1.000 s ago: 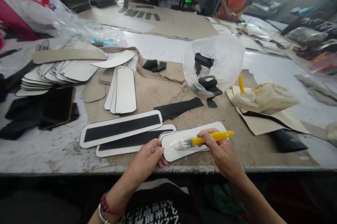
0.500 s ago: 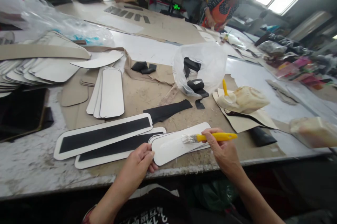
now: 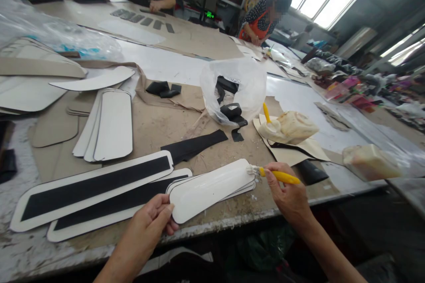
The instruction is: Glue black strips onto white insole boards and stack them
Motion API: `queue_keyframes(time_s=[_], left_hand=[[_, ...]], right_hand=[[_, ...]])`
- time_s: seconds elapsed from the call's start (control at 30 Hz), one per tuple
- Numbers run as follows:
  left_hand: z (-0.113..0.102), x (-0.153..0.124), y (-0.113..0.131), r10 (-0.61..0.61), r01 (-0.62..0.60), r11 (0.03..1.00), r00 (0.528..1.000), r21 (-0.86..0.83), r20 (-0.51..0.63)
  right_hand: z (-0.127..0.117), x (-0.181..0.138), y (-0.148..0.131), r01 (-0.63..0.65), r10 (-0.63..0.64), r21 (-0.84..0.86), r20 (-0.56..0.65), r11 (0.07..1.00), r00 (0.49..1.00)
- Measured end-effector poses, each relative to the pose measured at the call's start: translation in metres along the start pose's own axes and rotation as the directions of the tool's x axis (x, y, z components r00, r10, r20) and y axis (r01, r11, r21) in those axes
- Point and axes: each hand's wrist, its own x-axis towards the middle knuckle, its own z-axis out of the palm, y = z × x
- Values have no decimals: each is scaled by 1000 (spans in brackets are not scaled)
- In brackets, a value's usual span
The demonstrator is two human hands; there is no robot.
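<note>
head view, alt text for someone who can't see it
The right hand holds a yellow-handled brush at the right end of a white panel; the left hand holds its left end. Two panels with black strips lie farther left.

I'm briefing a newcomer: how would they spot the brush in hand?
On the workbench, the left hand holds a white panel. At its right end, the right hand grips the yellow-handled brush; the other yellow handle rises from a container.
</note>
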Motion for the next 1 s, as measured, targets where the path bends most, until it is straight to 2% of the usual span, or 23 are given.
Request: queue_keyframes(time_s=[0.17,0.27,0.37,0.47,0.57,0.63,0.77,0.83,0.9,1.0], left_hand=[[2,0,2,3,-3,1000,1000,-9,-15],[2,1,2,0,0,1000,1000,-14,-11],[1,2,1,5,-5,999,1000,-31,0],[0,1,0,4,-4,998,1000,-65,-1],[1,0,1,4,-4,996,1000,-89,-6],[1,-2,4,7,-7,996,1000,-88,-3],[3,-3,10,8,-8,997,1000,-74,-8],[4,-4,11,13,-14,997,1000,-70,-13],[4,-3,12,16,-17,998,1000,-66,-17],[4,-3,10,15,-16,998,1000,-65,-18]], right_hand=[[8,-9,-17,55,-59,82,55,995,997],[13,-15,-34,-16,-16,222,141,975,990],[9,-14,-44,-151,78,355,212,923,974],[-2,-5,-43,-256,204,363,177,896,963],[-5,0,-46,-265,235,366,126,892,964],[3,-2,-58,-266,221,429,153,863,963],[34,-11,-81,-320,133,557,349,767,927],[42,-13,-78,-324,138,538,357,778,924],[41,-11,-61,-309,198,455,275,835,941],[22,-4,-31,-292,269,229,127,929,955]])
